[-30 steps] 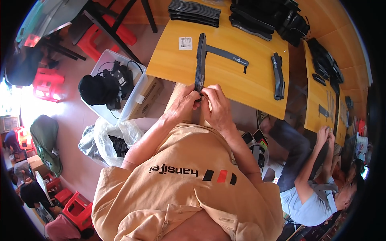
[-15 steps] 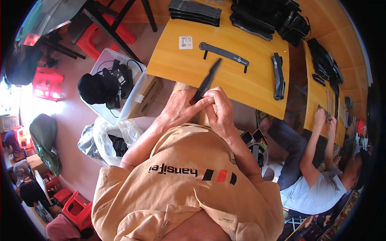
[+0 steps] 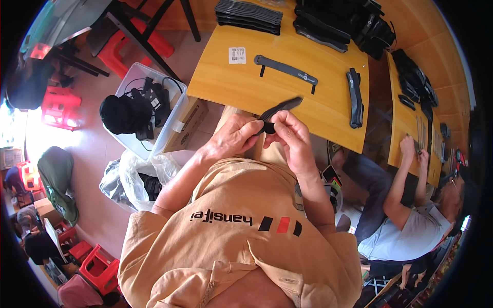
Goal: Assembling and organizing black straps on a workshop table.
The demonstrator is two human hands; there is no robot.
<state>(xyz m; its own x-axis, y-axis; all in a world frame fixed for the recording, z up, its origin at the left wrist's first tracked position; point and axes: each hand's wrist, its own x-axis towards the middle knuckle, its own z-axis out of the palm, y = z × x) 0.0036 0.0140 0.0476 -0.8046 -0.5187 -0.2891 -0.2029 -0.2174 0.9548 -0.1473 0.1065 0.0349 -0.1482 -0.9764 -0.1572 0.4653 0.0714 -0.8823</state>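
Note:
A narrow black strap-like piece [image 3: 280,109] slants up to the right above the near edge of the wooden table [image 3: 231,87]. My left hand [image 3: 233,136] and my right hand [image 3: 288,132] both pinch its lower end, fingertips meeting close to my chest. Flat on the table beyond lies a longer black strap with two small side tabs [image 3: 285,70]. Another black piece [image 3: 354,97] lies lengthwise at the table's right side.
Stacks of black straps [image 3: 249,14] and black bags [image 3: 349,23] fill the table's far edge, with a small white label [image 3: 236,55]. A clear bin with black gear [image 3: 138,110] and a cardboard box [image 3: 187,126] stand left. Another person [image 3: 411,215] works at the neighbouring table, right.
The black piece stood upright on the table edge a second ago. Both hands have drawn it back toward me and tipped it to the right, off the tabletop.

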